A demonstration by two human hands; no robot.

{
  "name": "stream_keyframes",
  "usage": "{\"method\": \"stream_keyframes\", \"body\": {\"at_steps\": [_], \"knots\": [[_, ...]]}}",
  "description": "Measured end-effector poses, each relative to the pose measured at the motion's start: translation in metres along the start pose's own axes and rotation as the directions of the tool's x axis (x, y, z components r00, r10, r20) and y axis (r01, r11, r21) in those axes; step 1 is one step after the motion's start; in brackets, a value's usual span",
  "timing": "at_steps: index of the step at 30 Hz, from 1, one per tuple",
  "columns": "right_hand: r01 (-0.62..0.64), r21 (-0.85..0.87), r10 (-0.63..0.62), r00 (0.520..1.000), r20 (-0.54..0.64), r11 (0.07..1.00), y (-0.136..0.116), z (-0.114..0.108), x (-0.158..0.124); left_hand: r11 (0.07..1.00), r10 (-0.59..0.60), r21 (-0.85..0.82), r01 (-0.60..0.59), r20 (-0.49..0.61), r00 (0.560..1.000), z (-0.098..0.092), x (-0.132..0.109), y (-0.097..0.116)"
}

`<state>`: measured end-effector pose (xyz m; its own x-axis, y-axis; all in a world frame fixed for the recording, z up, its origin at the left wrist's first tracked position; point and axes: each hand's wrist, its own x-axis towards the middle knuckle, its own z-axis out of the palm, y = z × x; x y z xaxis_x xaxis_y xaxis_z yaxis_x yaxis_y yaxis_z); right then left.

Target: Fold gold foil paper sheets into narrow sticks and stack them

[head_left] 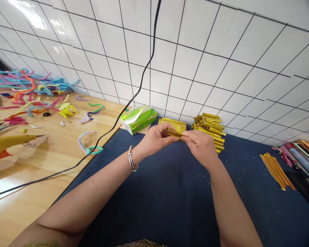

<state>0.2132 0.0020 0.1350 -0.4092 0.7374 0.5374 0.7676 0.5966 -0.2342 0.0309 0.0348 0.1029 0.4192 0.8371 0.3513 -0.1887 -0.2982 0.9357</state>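
My left hand (pixel 156 138) and my right hand (pixel 200 145) meet over a dark blue mat (pixel 170 199), both pinching one folded piece of gold foil paper (pixel 175 133) between their fingertips. A silver bangle (pixel 132 158) sits on my left wrist. Just behind the hands lies a flat stack of gold foil sheets (pixel 173 123). To its right stands a pile of folded gold foil pieces (pixel 210 130) against the tiled wall.
A green tissue pack (pixel 138 118) lies at the mat's far left corner. Thin gold strips (pixel 276 170) and coloured paper rolls (pixel 302 159) lie at right. On the wooden table at left are pipe cleaners (pixel 31 92), a yellow glue gun (pixel 7 144) and a black cable (pixel 98 140).
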Motion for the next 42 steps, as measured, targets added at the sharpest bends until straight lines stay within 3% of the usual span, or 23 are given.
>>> {"method": "stream_keyframes", "body": {"at_steps": [10,15,20,23,29,32,36,38,42], "knots": [[-0.02,-0.015,0.02,0.999,0.029,1.0,0.001,-0.005,0.0,0.969,0.075,0.233,-0.081,0.036,0.997,-0.024,0.003,0.009],[-0.02,-0.042,0.021,1.0,0.017,0.999,0.005,-0.009,-0.001,0.885,0.142,0.439,-0.154,0.061,0.988,-0.035,0.003,0.019],[0.037,-0.074,-0.034,0.998,0.046,0.997,0.003,-0.003,-0.001,0.854,0.126,0.501,-0.14,0.062,0.99,-0.032,0.003,0.02],[0.048,-0.077,-0.043,0.997,0.063,0.996,0.002,0.0,-0.001,0.85,0.177,0.496,-0.178,0.05,0.983,-0.031,0.003,0.015],[0.047,-0.088,-0.04,0.996,0.079,0.995,0.003,-0.001,-0.001,0.805,0.181,0.553,-0.213,0.114,0.977,-0.028,0.001,0.022],[0.067,-0.123,-0.059,0.996,0.062,0.99,0.005,0.0,-0.002,0.766,0.147,0.61,-0.203,0.14,0.979,-0.025,0.0,0.027],[0.081,-0.135,-0.074,0.996,0.057,0.988,0.005,0.003,-0.002,0.707,0.208,0.665,-0.239,0.128,0.97,-0.021,-0.001,0.027],[0.068,-0.132,-0.062,0.997,0.052,0.989,0.004,0.004,-0.002,0.72,0.218,0.654,-0.233,0.107,0.97,-0.02,-0.001,0.024],[0.047,-0.116,-0.043,0.999,0.032,0.992,0.001,0.004,-0.001,0.875,0.141,0.462,-0.146,0.045,0.989,-0.014,0.001,0.01]]}}
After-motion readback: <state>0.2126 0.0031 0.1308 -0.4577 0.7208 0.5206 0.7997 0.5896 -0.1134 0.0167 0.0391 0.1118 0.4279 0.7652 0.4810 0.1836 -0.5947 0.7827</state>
